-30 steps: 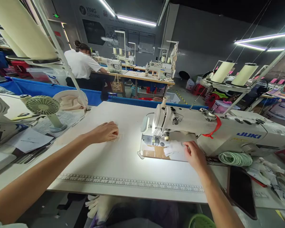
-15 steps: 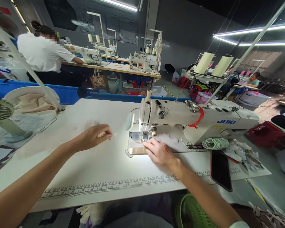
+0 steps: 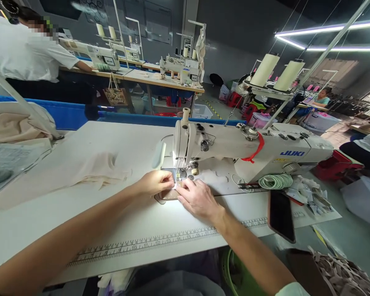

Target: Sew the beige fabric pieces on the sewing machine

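Both of my hands meet in front of the needle of a white JUKI sewing machine (image 3: 216,142). My left hand (image 3: 156,182) is closed, thumb and fingers pinched beside the presser foot (image 3: 179,172). Bent fingers of my right hand (image 3: 199,198) press together at the front of the needle plate, tips close to the left ones. Something small and pale shows between the fingertips under the lamp glare, too small to make out. Left of the hands, thin beige fabric pieces (image 3: 100,170) lie loosely on the white table (image 3: 126,222).
A printed ruler (image 3: 154,243) runs along the table's front edge. On the right lie a phone (image 3: 281,216), a pale green coil of cord (image 3: 276,181) and fabric scraps (image 3: 311,193). Thread cones (image 3: 265,76) stand behind. A person in white (image 3: 24,49) sits at another machine.
My left hand has moved right, from above the fabric pieces to the needle area beside my right hand. My right hand stays by the needle plate. The whole view has shifted slightly.
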`<move>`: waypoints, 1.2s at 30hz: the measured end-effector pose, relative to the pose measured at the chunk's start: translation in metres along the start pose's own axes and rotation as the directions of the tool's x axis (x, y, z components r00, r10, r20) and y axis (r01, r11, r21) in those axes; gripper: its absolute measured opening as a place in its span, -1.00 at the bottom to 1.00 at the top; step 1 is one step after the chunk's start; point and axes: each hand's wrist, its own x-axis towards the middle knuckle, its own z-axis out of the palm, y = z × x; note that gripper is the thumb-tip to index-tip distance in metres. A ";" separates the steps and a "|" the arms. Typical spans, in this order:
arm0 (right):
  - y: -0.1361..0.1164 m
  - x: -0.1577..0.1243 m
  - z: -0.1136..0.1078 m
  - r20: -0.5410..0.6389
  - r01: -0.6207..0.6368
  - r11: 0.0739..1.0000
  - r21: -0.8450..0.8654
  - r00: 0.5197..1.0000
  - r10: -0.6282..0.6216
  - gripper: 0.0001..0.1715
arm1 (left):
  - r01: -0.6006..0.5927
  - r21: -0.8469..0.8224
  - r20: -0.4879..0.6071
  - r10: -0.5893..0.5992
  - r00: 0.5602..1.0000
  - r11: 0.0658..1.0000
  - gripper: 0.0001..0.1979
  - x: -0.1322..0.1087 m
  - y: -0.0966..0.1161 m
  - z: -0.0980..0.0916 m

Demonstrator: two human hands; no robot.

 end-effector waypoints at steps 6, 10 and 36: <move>0.009 -0.007 -0.004 -0.032 -0.057 0.997 0.056 0.998 0.059 -0.59 | 0.088 0.091 -0.031 -0.086 0.996 0.992 -0.79 -0.001 0.004 0.005; 0.010 -0.008 -0.005 -0.029 -0.077 0.995 0.067 0.996 0.079 -0.59 | 0.128 0.114 -0.053 -0.123 0.991 0.985 -0.80 0.000 0.009 0.008; -0.001 -0.001 0.000 -0.081 0.043 0.999 -0.029 0.996 -0.045 -0.77 | -0.250 0.580 -0.175 0.419 0.891 0.775 -0.82 -0.013 0.014 0.021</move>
